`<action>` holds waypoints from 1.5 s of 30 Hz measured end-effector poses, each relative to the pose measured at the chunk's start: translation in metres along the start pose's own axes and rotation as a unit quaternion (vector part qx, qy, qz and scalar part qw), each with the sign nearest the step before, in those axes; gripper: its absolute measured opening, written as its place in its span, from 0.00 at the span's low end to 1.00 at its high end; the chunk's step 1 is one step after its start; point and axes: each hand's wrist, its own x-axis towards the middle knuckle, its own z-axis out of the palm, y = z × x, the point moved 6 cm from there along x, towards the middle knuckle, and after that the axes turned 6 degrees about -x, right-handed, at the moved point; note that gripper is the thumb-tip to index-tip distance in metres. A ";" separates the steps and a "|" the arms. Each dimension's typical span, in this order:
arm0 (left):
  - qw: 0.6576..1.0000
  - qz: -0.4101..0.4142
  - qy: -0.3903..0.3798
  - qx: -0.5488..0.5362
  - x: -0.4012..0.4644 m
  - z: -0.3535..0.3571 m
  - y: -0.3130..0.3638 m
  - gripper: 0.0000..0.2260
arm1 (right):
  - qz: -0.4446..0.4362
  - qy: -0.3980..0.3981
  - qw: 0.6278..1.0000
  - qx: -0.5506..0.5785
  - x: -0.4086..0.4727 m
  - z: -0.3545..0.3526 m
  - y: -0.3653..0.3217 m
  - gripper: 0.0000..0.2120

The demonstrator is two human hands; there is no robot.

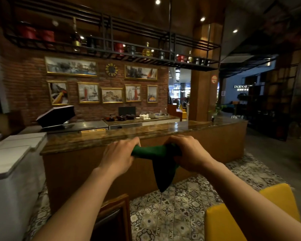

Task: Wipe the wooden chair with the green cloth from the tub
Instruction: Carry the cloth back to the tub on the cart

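Nearest, bottom edge: wooden chair (115, 216) top rail, dark seat; yellow seat (221, 221) to its right. Patterned tile floor (174, 206) beneath. Held up above the floor: left hand (119, 156) and right hand (189, 152), fingers curled tight around opposite ends of the green cloth (161, 162), one corner hanging down. Beyond, wooden counter (146, 133) with glossy stone top. Far: brick wall (30, 91), framed pictures, overhead metal rack.
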 end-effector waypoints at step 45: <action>0.591 -0.569 0.088 0.565 -0.758 -0.575 0.171 0.12 | -0.640 -0.041 0.600 0.478 -0.343 -0.168 -0.818 0.23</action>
